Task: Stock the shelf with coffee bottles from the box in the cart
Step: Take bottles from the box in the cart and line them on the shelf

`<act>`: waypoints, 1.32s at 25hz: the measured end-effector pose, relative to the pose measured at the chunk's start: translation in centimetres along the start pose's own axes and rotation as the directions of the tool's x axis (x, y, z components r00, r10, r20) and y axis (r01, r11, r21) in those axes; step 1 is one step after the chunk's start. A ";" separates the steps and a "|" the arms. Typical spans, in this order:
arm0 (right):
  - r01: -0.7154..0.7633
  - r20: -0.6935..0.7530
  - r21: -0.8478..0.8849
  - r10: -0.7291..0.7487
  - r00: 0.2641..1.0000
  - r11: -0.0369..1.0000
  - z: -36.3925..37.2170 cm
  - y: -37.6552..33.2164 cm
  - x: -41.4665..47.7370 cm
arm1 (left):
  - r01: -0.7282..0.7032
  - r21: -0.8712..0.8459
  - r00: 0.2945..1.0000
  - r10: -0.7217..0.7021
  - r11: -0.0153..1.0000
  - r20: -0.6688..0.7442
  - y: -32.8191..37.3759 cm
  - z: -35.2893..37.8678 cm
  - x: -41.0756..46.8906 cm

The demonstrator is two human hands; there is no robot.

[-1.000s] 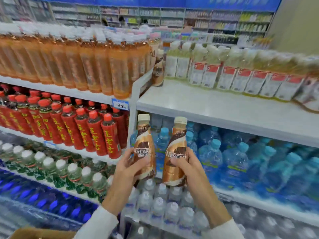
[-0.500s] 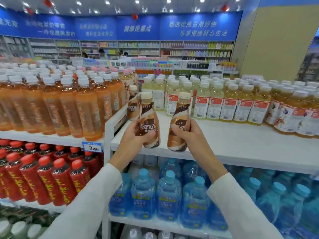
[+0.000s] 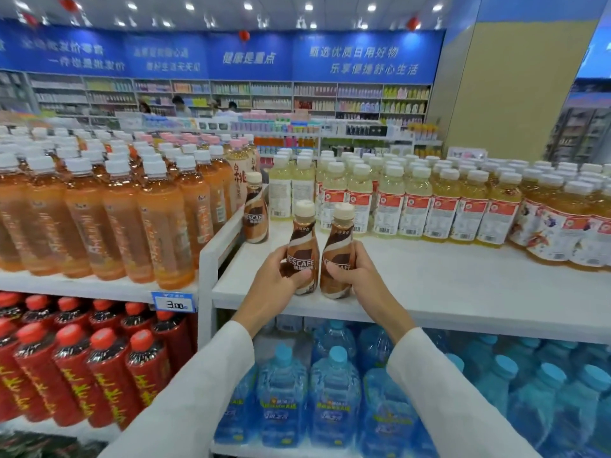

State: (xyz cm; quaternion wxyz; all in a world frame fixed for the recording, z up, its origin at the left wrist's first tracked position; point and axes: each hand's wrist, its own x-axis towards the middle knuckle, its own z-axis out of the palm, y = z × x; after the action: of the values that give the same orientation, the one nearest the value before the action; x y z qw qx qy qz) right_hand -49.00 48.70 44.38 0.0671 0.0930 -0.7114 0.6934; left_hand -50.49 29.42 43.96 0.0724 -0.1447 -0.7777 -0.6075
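Two brown Nescafe coffee bottles with cream caps stand side by side near the front of the white top shelf [image 3: 429,285]. My left hand [image 3: 281,279] grips the left coffee bottle [image 3: 302,246] around its lower body. My right hand [image 3: 358,276] grips the right coffee bottle [image 3: 339,249] the same way. Both bottle bases look level with the shelf surface; I cannot tell whether they touch it. A third coffee bottle [image 3: 255,209] stands alone further back at the shelf's left edge. The cart and box are out of view.
Orange tea bottles [image 3: 148,209] fill the neighbouring shelf on the left, behind a white divider rail [image 3: 221,239]. Pale yellow drink bottles [image 3: 396,200] line the back of the top shelf. Blue water bottles [image 3: 330,391] and red bottles [image 3: 82,368] sit on lower shelves.
Both hands have lifted the two coffee bottles from in front of the lower shelves up onto the front of the top shelf. The view has risen with them.
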 end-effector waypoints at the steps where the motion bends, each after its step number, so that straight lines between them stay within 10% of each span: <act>1: 0.003 0.007 -0.005 -0.003 1.000 1.000 0.0 0.0 -0.4 | -0.009 0.000 1.000 0.009 1.000 -0.009 -0.1 0.2 -0.2; 7: 0.062 -0.275 -0.389 -0.180 0.944 0.919 2.1 1.0 -3.2 | -0.063 0.038 0.996 0.065 0.997 -0.055 -1.2 0.7 -1.5; 33: -0.079 -0.353 -0.445 -0.094 0.931 0.892 4.7 0.4 4.5 | 0.138 0.157 0.926 -0.071 0.978 -0.370 -0.3 1.2 5.0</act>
State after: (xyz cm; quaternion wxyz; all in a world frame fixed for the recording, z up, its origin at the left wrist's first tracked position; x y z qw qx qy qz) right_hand -53.32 43.81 44.82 0.2205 -0.0528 -0.8276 0.5135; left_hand -55.29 31.16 44.87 0.1946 0.0185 -0.8094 -0.5537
